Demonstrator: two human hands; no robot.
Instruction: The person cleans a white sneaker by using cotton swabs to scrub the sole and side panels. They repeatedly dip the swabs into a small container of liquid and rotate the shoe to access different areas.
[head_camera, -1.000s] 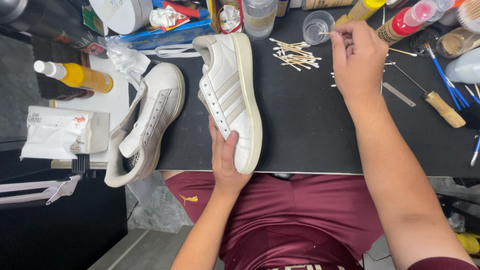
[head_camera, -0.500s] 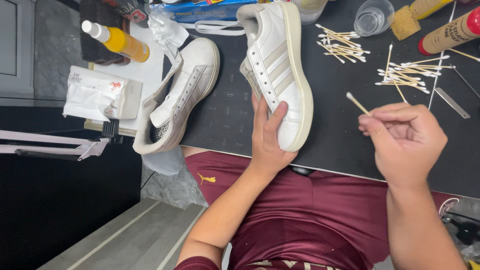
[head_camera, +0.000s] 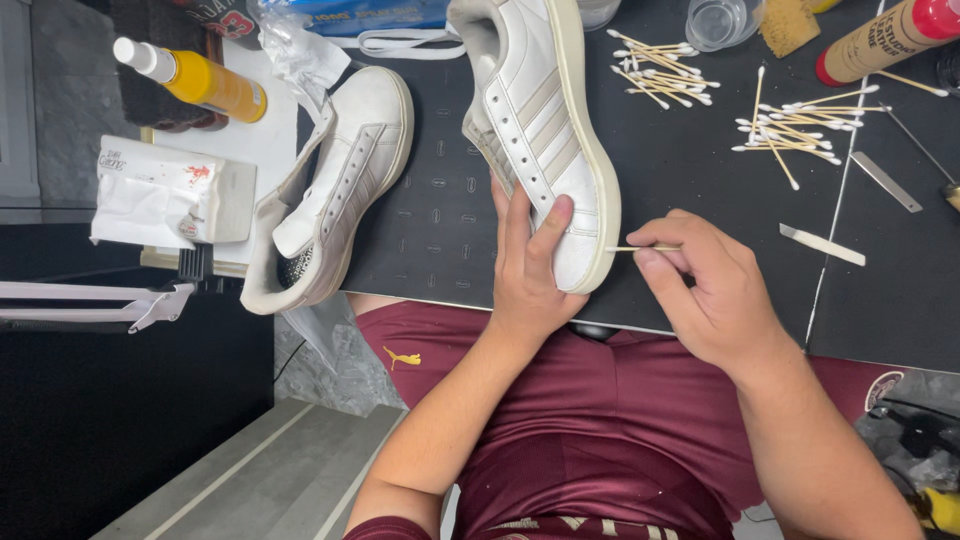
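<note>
Moved in from the right, the right hand (head_camera: 705, 290) now pinches a cotton swab (head_camera: 640, 248) against the sole edge of the white shoe (head_camera: 545, 130), which the left hand (head_camera: 528, 270) grips on the dark surface (head_camera: 700, 220).

A black work table (head_camera: 900, 310) stands over a grey, perhaps concrete, floor (head_camera: 280, 480), evenly lit.

held sneaker (head_camera: 545, 130): toe cut off | swab (head_camera: 640, 248): tip hidden
</note>
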